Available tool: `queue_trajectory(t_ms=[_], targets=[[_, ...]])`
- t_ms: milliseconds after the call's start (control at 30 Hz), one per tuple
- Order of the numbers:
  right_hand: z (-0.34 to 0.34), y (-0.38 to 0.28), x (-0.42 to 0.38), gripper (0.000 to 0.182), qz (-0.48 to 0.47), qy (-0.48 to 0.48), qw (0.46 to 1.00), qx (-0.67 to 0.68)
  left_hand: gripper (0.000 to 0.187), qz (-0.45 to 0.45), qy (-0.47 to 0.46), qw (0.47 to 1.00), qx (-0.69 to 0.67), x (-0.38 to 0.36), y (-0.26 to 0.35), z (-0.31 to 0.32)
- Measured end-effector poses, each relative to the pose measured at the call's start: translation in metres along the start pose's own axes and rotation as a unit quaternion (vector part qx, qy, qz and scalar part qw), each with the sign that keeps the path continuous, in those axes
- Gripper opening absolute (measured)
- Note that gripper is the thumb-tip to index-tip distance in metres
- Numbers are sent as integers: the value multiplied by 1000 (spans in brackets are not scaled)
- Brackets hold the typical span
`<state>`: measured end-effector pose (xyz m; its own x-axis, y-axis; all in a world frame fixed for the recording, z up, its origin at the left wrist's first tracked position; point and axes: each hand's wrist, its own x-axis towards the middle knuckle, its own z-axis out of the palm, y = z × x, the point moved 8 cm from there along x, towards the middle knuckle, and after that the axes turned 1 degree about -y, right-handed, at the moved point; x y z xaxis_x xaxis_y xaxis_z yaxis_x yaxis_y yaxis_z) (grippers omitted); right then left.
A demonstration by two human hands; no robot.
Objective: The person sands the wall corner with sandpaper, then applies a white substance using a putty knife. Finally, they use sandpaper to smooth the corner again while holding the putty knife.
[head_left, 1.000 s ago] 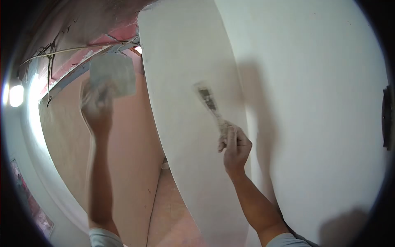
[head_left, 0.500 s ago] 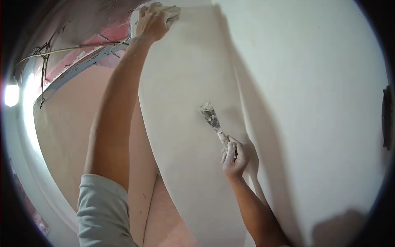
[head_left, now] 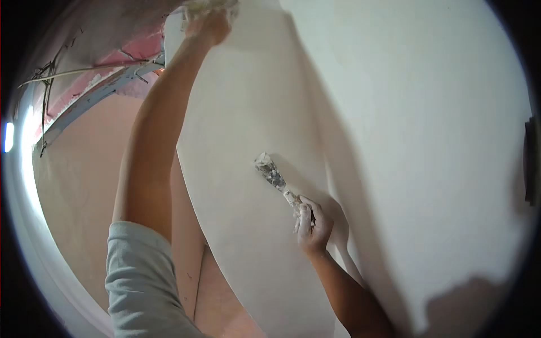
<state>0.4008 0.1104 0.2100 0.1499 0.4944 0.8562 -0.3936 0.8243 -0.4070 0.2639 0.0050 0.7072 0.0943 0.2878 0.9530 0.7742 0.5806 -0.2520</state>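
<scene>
My left hand (head_left: 208,25) reaches high to the top of the white wall panel (head_left: 236,112), its fingers closed on a pale, rag-like thing (head_left: 211,5) smeared with grey-white paste. The upper part of that thing runs out of view, and it lies against the panel's top end. Lower down, my right hand (head_left: 315,225) is wrapped round the handle of a putty knife (head_left: 271,173). White paste cakes the knife's blade and handle, and the blade points up and to the left in front of the panel. My right fingers are dusted white.
A smooth white wall (head_left: 439,141) continues to the right past a corner, with shadows across it. On the left are an arched opening with a pink wall (head_left: 84,163) behind, hanging wires (head_left: 48,96) and a bright lamp (head_left: 8,137). A dark fixture (head_left: 530,160) sits at the far right.
My left hand has moved up along the panel with the rag-like thing, partly out of view. My right hand and the putty knife have shifted slightly left and down, the blade tilting further left.
</scene>
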Motion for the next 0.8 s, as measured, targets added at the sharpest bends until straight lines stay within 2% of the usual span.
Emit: queue_trajectory(t_ms=[33, 100, 133, 167, 233, 267, 333, 367, 433, 533, 600, 633, 700, 733, 767, 800], targets=[[-1, 0, -2, 21, 0, 0, 1000, -5, 48, -35, -29, 998, -35, 4, -6, -1], [-2, -3, 3, 21, -6, -7, 1000, -6, 47, 14, 48, 999, 7, -12, 11, -11], [-2, -5, 4, 21, 23, -21, 1000, -3, 46, 51, 37, 997, 39, -22, 20, -9], [-2, -4, 5, 22, 8, -19, 1000, -8, 45, 86, 71, 991, 77, -23, 14, -3], [-2, -5, 2, 23, -18, -8, 999, -26, 44, 10, 6, 999, 31, 4, -20, 5], [-2, -6, 0, 23, -17, -9, 999, -26, 43, 19, 70, 997, 13, 4, -24, -6], [0, 2, -1, 23, 65, -28, 997, 4, 42, -2, 83, 997, -5, 4, -15, 8], [-3, 8, 0, 24, 14, -19, 999, -27, 43, 47, 33, 998, 16, -4, 3, 16], [-2, 9, 3, 23, -14, -18, 999, -28, 42, 29, 52, 998, 23, -16, 1, -12], [4, -1, 0, 23, -1, -19, 1000, 11, 43, 1, 81, 997, 4, -23, -1, -18], [1, 2, 0, 23, -6, -23, 1000, 11, 46, 38, 71, 996, 32, -16, 6, 10], [2, -2, 1, 24, -38, -15, 999, 14, 46, 39, 75, 996, 33, -8, -2, 12], [4, -1, -2, 24, -6, -17, 1000, 15, 48, 22, 79, 996, 34, -11, -13, 8], [2, 1, -2, 24, 22, -21, 999, 11, 52, -49, 39, 997, -55, -7, -24, -6], [2, -2, -1, 24, 17, -29, 999, 20, 54, -70, 54, 994, -64, 1, -27, 0], [1, 1, -3, 24, 20, -32, 999, 16, 57, -44, 65, 997, -10, 1, -21, 6]])
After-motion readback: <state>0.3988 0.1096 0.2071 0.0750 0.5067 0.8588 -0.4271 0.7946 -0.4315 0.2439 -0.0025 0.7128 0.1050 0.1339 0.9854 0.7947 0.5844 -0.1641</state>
